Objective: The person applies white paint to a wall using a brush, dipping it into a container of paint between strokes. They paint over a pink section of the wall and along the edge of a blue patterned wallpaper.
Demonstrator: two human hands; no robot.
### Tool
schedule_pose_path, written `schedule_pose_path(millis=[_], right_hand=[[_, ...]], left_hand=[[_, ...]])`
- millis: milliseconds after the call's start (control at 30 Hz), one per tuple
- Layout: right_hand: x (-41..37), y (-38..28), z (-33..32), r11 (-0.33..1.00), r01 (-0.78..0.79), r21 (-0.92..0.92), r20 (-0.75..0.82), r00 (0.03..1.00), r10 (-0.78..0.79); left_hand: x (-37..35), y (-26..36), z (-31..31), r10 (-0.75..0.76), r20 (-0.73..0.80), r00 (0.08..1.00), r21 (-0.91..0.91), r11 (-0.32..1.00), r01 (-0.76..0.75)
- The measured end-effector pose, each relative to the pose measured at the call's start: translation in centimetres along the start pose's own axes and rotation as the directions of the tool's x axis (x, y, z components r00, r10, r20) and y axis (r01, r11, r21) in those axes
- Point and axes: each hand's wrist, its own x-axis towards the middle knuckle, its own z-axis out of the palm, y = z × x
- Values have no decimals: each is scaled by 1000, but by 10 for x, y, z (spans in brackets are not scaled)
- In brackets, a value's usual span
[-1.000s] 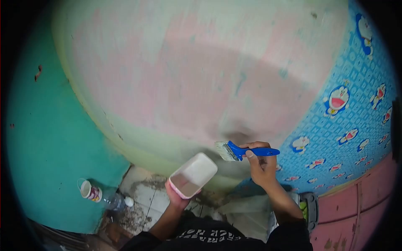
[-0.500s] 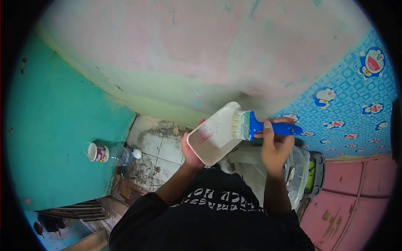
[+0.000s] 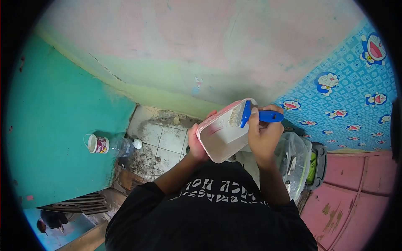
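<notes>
My left hand (image 3: 197,141) grips a pale rectangular paint tub with a pink rim (image 3: 220,134), tilted toward me in front of my chest. My right hand (image 3: 261,134) holds a paintbrush with a blue handle (image 3: 258,116). Its whitish bristles rest inside the tub against the upper right wall. Behind both hands rises a patchy pink and pale green wall (image 3: 201,54).
A teal wall (image 3: 54,121) stands at the left, a blue cartoon-print sheet (image 3: 356,96) at the right. A plastic bottle with a small labelled cup (image 3: 109,145) lies on dirty floor tiles (image 3: 161,144). A clear plastic bag (image 3: 293,163) and a pink panel (image 3: 356,196) are at the lower right.
The view dropped from the wall to the floor corner. My right hand brought the brush off the wall and into the tub, which my left hand raised and tilted.
</notes>
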Motion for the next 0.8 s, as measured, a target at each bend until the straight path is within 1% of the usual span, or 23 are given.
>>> schedule_pose_path(millis=[167,267,367,400,500,533,600,700,733,800], right_hand=[[-12,0,0,997,74,-8,54,996,-73],[-16,-16,1,970,236,-54,116,967,-228],[-28,-19,6,966,258,29,141,956,-259],[-31,-21,6,966,257,13,156,954,-256],[-42,-12,7,977,93,192,209,969,-133],[-43,-10,7,959,-14,283,193,980,-43],[-41,-9,5,863,-214,457,190,972,140],[-32,-4,-11,815,-259,518,167,965,200],[-29,0,-18,847,-225,481,157,973,169],[-22,0,-27,782,-245,573,140,970,201]], left_hand=[[-3,-1,4,-11,1,1000,16,1000,11],[-5,0,10,-12,-36,999,13,1000,12],[-5,-3,8,-5,-55,998,57,998,8],[-5,-4,7,-1,-55,998,80,997,6],[-5,-5,4,12,-114,993,87,996,-2],[-4,-5,3,16,-109,994,72,997,-8],[-1,-4,2,26,-100,995,40,999,-22],[3,-3,7,12,-74,997,-18,1000,-13],[4,-4,5,-4,-50,999,-48,999,2],[5,-5,1,-26,-55,998,-85,996,21]])
